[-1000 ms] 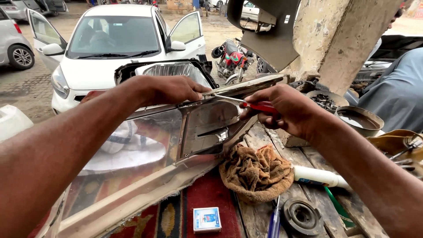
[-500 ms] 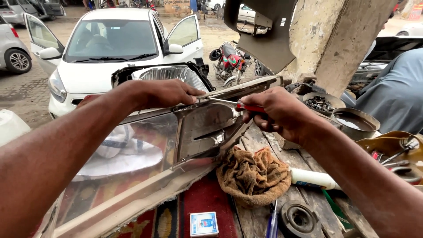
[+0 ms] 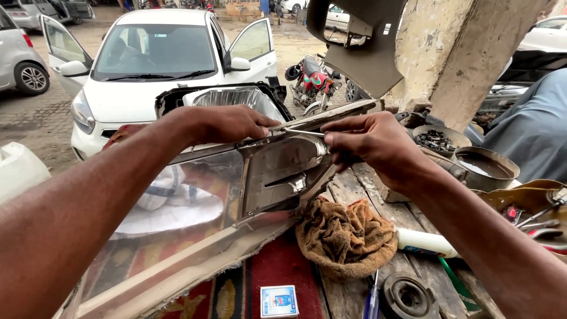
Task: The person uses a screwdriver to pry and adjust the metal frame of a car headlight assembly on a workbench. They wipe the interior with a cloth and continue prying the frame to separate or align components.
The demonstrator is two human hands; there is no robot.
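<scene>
Outdoors, a paved yard with a white car point(image 3: 147, 65), its doors open, and a red motorcycle point(image 3: 313, 80) lies beyond the worn wooden counter point(image 3: 348, 195) I work at. My right hand point(image 3: 378, 147) is closed around a thin metal tool point(image 3: 295, 131), pinching it between thumb and fingers, its tip laid against the upper edge of a car headlight assembly point(image 3: 236, 189). My left hand point(image 3: 227, 125) presses down on that same upper edge, fingers curled over it, right beside the tool's tip. The headlight stands tilted on the counter with its clear lens toward me, stretching down to my lower left. Just below my right hand sits a crumpled brown rag point(image 3: 345, 236), and near it a white tube point(image 3: 425, 242). A small blue-and-white box point(image 3: 279, 301) lies on a red patterned cloth point(image 3: 271, 272). Farther right stand two round metal bowls point(image 3: 484, 168).
</scene>
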